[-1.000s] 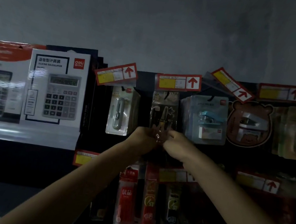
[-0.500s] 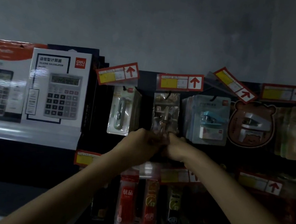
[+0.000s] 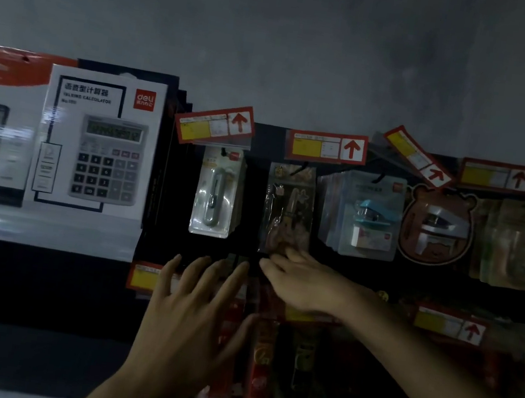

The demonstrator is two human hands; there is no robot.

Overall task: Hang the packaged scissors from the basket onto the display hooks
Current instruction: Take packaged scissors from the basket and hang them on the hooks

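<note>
Head view: the scissors pack (image 3: pixel 288 209) hangs under a red tag (image 3: pixel 326 147). The right hand (image 3: pixel 306 285) touches its bottom with straight fingers. The left hand (image 3: pixel 195 311) is spread, holding nothing.

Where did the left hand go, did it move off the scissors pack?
Yes. The left hand dropped down and leftward from the bottom of the packaged scissors; it now spreads open beside the lower price tag.

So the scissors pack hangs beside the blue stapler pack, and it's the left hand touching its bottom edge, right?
Not quite. It is the right hand whose fingertips touch the bottom edge of the scissors pack, which does hang beside the blue stapler pack. The left hand is spread open lower down, apart from the pack. The head view shows this.
</note>
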